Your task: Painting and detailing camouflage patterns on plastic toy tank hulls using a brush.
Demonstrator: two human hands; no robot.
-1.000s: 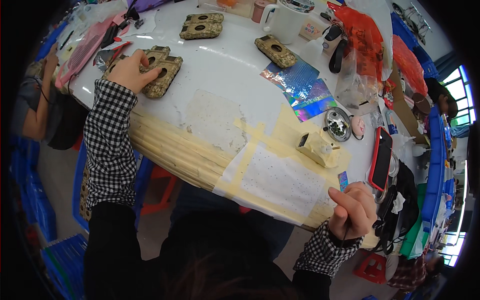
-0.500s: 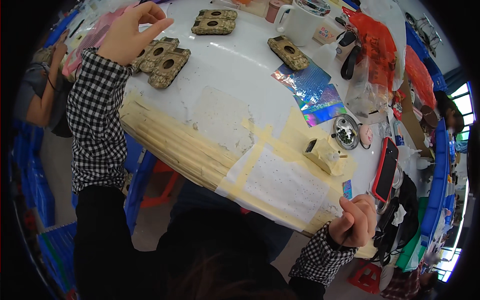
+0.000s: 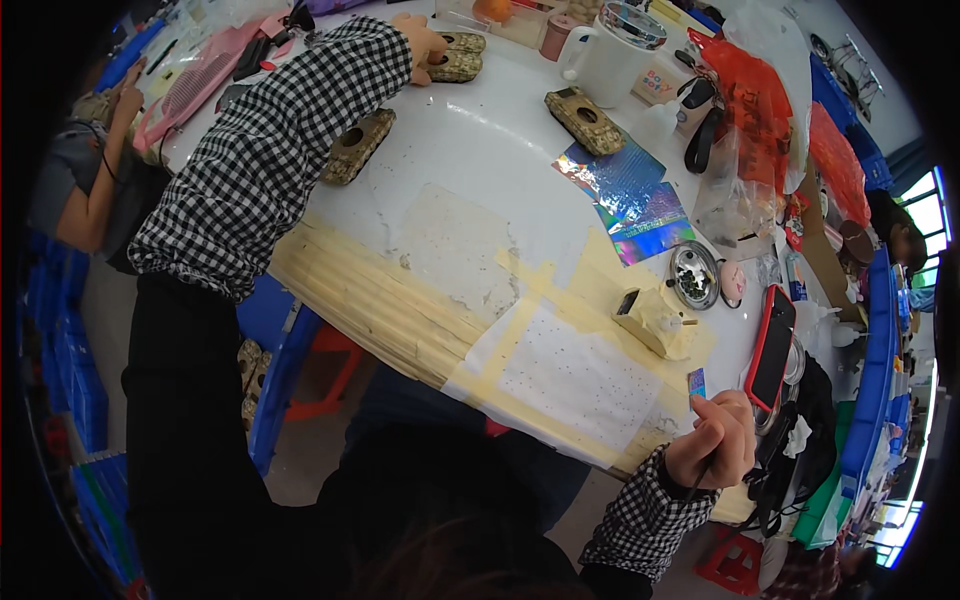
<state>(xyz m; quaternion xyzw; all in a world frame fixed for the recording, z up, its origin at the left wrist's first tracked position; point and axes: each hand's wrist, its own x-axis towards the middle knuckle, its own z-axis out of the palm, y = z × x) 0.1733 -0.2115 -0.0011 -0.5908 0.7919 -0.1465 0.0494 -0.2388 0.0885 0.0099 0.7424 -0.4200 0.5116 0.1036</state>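
My left hand [image 3: 422,48] reaches across the table to two camouflage-painted toy tank hulls [image 3: 462,68] lying side by side. Its fingers are apart at their left end; whether they grip a hull is hard to see. Under my left forearm another camouflage hull [image 3: 358,148] shows, with a round hole in its top; the sleeve covers what lies beside it. My right hand [image 3: 715,440] is closed at the table's near right edge. A thin dark piece shows below its fingers, too little to name. Just beyond it lies a small shiny blue strip [image 3: 697,382].
One more hull [image 3: 587,120] rests by holographic sheets [image 3: 640,205] and a white mug [image 3: 607,60]. Nearer are a round metal dish [image 3: 694,275], a tape-wrapped block [image 3: 655,322], a red-cased phone [image 3: 771,348] and a speckled white sheet [image 3: 570,375]. Red bags [image 3: 745,95] crowd the right.
My left hand has moved right and away from me, from above the left group of hulls to the two back ones. My right hand stays closed in about the same place.
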